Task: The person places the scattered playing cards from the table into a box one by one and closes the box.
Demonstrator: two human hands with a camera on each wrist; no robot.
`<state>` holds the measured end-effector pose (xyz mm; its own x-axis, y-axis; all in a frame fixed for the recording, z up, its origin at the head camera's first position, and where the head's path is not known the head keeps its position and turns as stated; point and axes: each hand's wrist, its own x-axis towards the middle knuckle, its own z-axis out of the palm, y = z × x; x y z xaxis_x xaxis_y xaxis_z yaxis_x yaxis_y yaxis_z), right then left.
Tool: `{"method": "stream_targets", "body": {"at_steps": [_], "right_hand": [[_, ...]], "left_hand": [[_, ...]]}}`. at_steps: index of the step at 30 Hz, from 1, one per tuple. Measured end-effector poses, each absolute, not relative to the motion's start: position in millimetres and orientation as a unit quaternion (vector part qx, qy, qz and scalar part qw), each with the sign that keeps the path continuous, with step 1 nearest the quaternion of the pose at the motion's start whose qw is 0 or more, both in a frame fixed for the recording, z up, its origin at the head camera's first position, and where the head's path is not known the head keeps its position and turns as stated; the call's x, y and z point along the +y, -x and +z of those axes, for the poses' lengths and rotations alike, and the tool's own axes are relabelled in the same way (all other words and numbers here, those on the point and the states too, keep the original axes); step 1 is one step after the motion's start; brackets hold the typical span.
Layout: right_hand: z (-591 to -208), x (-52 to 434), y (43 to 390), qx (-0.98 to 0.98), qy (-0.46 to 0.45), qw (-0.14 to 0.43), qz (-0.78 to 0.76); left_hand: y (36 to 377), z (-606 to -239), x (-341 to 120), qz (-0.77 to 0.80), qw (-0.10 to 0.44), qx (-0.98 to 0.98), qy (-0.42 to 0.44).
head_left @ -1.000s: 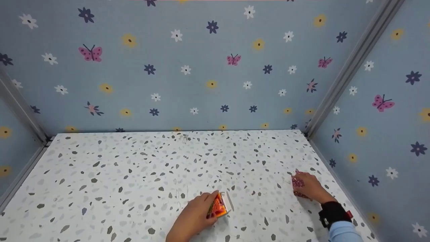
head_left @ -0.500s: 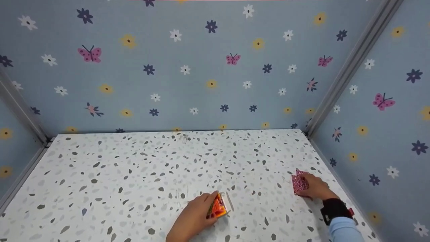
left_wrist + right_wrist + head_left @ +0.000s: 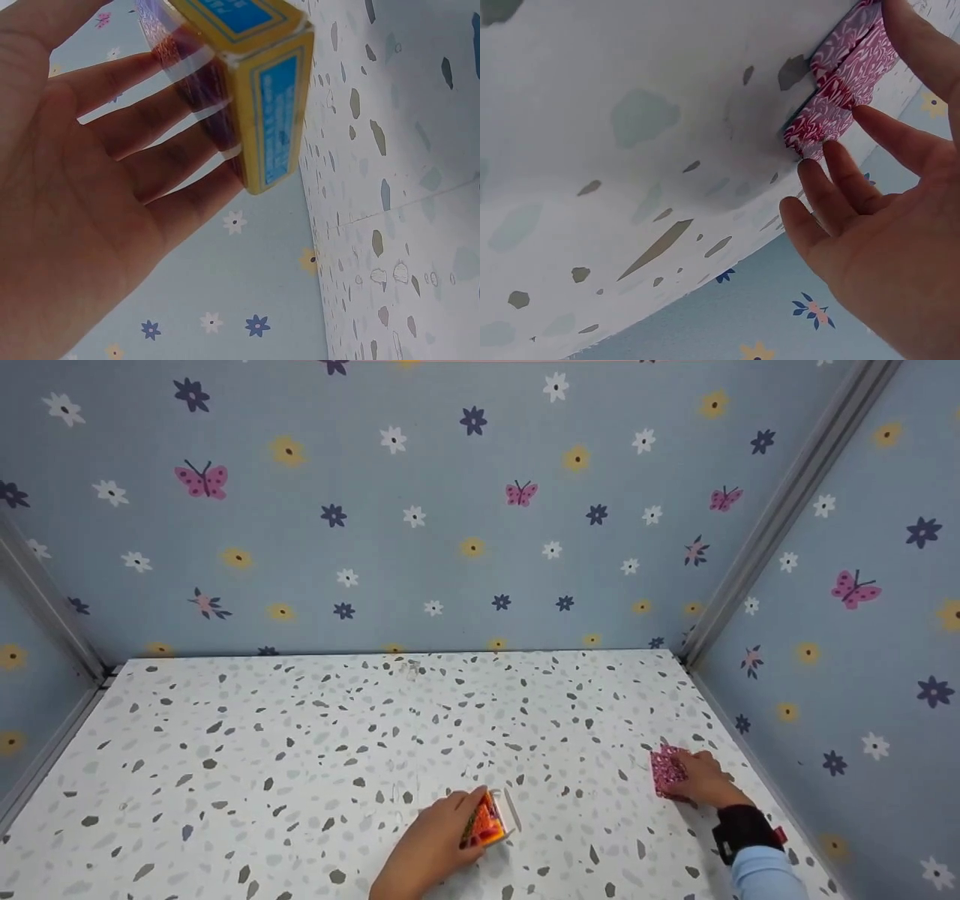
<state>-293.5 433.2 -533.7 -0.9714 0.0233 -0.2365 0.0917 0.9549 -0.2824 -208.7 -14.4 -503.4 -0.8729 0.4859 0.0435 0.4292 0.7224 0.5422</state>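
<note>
My left hand (image 3: 431, 840) grips a small orange card box (image 3: 487, 821) at the front middle of the table, its fingers and thumb about the sides. The box's right end is open, with a white flap (image 3: 511, 814) sticking out. In the left wrist view the box (image 3: 270, 112) shows yellow edges and a blue label, the fingertips against its face. Far to the right, my right hand (image 3: 705, 781) pinches pink-patterned playing cards (image 3: 666, 774) low at the tabletop. The right wrist view shows the cards (image 3: 826, 116) as two offset parts, thumb and index finger at them.
Both hands work over a white speckled table (image 3: 300, 750). A blue floral wall panel (image 3: 450, 570) rises behind it, and another side panel (image 3: 855, 660) stands close to my right arm. Grey metal posts (image 3: 780, 510) mark the corners.
The right hand has shifted slightly right and turned, showing more of the pink cards. These fanned out half a second ago and now sit closer together. The left hand and box stay put.
</note>
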Motion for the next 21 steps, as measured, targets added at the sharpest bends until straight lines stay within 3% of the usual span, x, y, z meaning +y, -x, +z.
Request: {"method": "stream_targets", "body": {"at_steps": [15, 21], "right_hand": [[-529.6, 434.7, 291.2, 0.988, -0.027, 0.079, -0.133], [-529.7, 438.3, 288.3, 0.977, -0.068, 0.095, -0.177]], "left_hand": [[207.9, -500.8, -13.4, 0.282, 0.046, 0.924, -0.254], [207.3, -501.7, -14.0, 0.281, 0.055, 0.924, -0.252]]}}
